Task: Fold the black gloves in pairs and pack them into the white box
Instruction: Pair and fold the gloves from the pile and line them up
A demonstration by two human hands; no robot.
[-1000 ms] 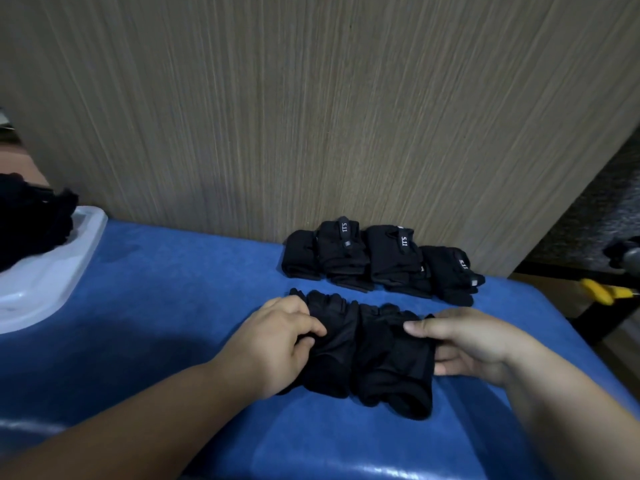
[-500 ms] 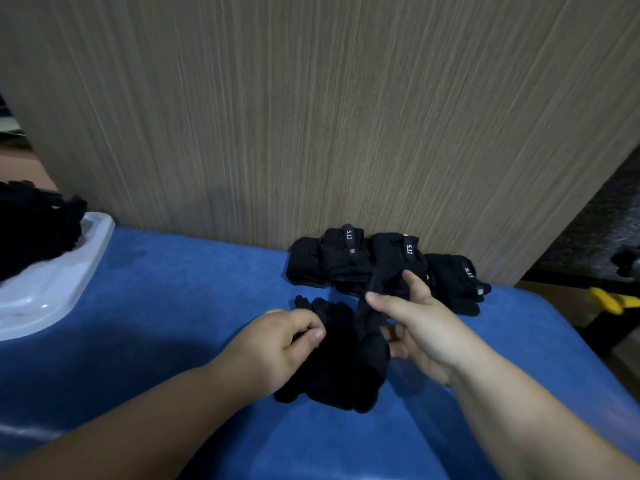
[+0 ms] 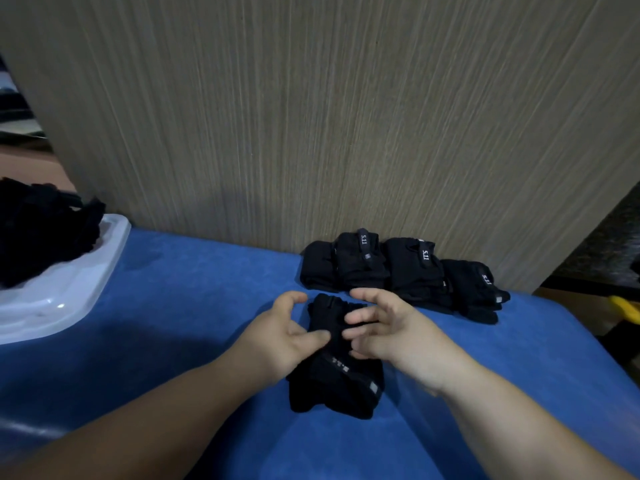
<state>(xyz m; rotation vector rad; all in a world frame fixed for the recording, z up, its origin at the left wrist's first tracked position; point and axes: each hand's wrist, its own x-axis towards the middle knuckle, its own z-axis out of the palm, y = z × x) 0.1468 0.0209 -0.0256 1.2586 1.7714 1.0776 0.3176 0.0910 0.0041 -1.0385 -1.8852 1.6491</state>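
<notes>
Glove pair [image 3: 339, 379] now folded double, soft bundle, left hand [image 3: 287, 337], right hand [image 3: 391, 337] spread, touching

Tall beige wood-grain panel [image 3: 311, 116] set upright behind a blue padded tabletop [image 3: 173, 306], dark speckled floor [image 3: 606, 244] seen at right, yellow object [image 3: 627, 308] partly cut off there, scene dimly lit

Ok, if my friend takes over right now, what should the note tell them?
Left hand and right hand: both open, fingers touching the folded pair on the table.
Done: a row of folded pairs by the wall.
Box, far left, holds a dark heap; folded or not, cannot tell.
To do: finish this pair, then pack the pairs into the box.
</notes>
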